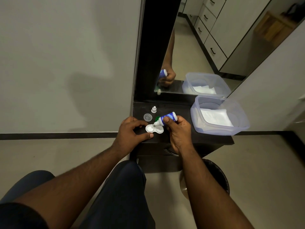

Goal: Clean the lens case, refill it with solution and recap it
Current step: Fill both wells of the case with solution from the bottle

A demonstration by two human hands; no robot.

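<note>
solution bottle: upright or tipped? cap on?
Tipped, cap off. The right hand holds the solution bottle nozzle-down toward the lens case; its bare nozzle shows, and a small cap stands behind on the shelf.

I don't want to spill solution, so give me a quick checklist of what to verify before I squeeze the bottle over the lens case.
1. Bottle cap off: ok, it stands on the shelf behind the case.
2. Solution bottle gripped and tilted nozzle-down by the right hand: ok.
3. Nozzle over a well of the lens case: ok, it sits between the two wells, nearer the left one.
4. Case steadied by the left hand: ok, fingertips rest at its edge.
5. Wells clean and dry: cannot tell.
6. Case lids ready: one clear lid lies behind the case; a green one is mostly hidden behind the bottle.
</note>
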